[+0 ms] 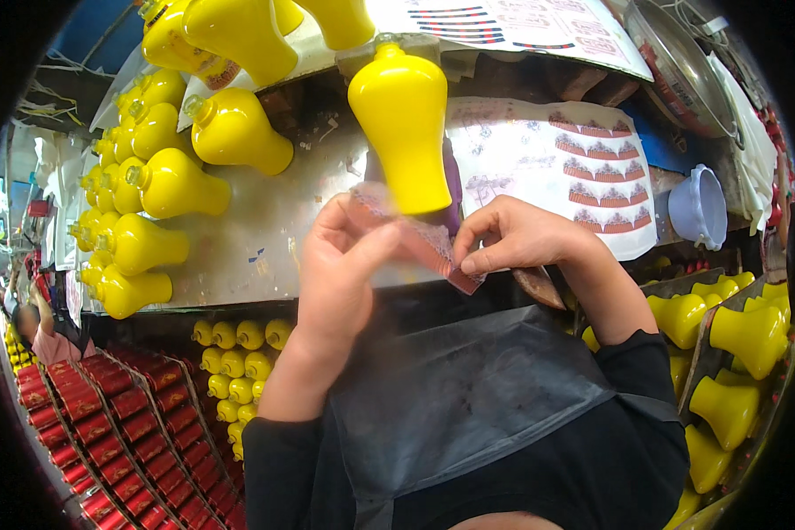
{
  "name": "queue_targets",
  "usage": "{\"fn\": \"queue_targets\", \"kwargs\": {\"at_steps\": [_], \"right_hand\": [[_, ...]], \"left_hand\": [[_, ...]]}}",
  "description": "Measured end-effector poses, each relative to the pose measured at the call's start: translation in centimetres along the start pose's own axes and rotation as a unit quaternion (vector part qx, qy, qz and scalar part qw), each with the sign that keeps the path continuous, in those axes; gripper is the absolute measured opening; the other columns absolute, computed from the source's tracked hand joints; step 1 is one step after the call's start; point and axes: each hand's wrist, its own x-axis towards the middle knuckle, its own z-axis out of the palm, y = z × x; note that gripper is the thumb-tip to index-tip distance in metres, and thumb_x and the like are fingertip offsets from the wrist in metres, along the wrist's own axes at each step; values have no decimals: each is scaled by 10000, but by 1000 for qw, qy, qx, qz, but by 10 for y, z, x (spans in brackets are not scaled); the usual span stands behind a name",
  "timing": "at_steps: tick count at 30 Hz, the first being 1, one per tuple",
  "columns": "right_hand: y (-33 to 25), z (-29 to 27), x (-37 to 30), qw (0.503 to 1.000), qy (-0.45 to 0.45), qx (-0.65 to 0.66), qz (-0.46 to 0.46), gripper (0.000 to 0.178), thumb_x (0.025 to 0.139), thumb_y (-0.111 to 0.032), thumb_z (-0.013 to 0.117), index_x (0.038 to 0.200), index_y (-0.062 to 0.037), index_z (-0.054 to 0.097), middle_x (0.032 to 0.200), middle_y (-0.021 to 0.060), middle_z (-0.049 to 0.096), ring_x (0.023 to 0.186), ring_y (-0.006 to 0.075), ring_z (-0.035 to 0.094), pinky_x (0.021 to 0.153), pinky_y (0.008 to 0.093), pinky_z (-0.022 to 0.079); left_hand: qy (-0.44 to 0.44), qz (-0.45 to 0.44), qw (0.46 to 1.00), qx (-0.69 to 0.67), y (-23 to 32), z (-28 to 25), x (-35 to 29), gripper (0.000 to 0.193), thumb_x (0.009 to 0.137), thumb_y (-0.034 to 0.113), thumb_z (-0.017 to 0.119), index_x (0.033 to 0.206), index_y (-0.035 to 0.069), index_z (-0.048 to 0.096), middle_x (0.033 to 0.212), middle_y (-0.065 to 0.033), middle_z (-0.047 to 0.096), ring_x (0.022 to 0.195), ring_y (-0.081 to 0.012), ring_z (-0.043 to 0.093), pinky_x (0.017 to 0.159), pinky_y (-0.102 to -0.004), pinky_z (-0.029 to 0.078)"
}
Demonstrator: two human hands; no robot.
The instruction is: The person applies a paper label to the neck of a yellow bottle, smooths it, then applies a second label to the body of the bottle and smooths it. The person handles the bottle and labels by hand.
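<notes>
A glossy yellow bottle (397, 124) lies in front of me, its clear neck pointing away and its wide base toward my hands. Just below that base, both hands stretch a thin, translucent decal strip (428, 246) with a reddish band and a lacy edge. My left hand (344, 256) grips its left end and looks slightly blurred. Thumb and fingers of my right hand (503, 237) pinch the strip's other end. Whether the decal touches the bottle I cannot tell. Dark purple cloth (453, 181) shows beneath the bottle.
A decal sheet (596, 168) with matching strips lies right of the bottle, beside a pale bucket (698, 208). Several yellow bottles (181, 185) line the table's left side. Red decorated bottles (115, 433) fill racks at lower left; yellow ones (724, 411) stand at right. Another person (49, 331) is far left.
</notes>
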Motion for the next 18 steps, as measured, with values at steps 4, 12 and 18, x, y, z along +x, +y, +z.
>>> {"fn": "queue_targets", "kwargs": {"at_steps": [4, 12, 18], "right_hand": [[3, -9, -3, 997, 62, 34, -15, 144, 924, -117, 770, 975, 16, 750, 906, 61, 750, 858, 121, 694, 822, 277, 556], [-24, -31, -2, 993, 85, 30, -70, 118, 972, -123, 625, 912, -22, 636, 805, 58, 705, 724, 115, 651, 696, 260, 504], [-26, -40, 16, 970, 178, -164, -18, 165, 878, -153, 615, 828, -2, 659, 758, 69, 696, 697, 160, 660, 719, 312, 531]], "left_hand": [[54, 25, 998, -3, -13, -8, 8, 276, 914, 15, 709, 1169, 36, 608, 1053, -101, 711, 904, -206, 720, 786, -369, 622], [141, 49, 989, -16, -31, -7, 16, 355, 903, -4, 732, 1213, 62, 572, 991, -61, 694, 828, -159, 675, 745, -274, 539], [180, 2, 984, -6, -45, -13, 21, 408, 897, -11, 737, 1257, 77, 567, 992, -23, 692, 838, -110, 649, 742, -247, 524]]}}
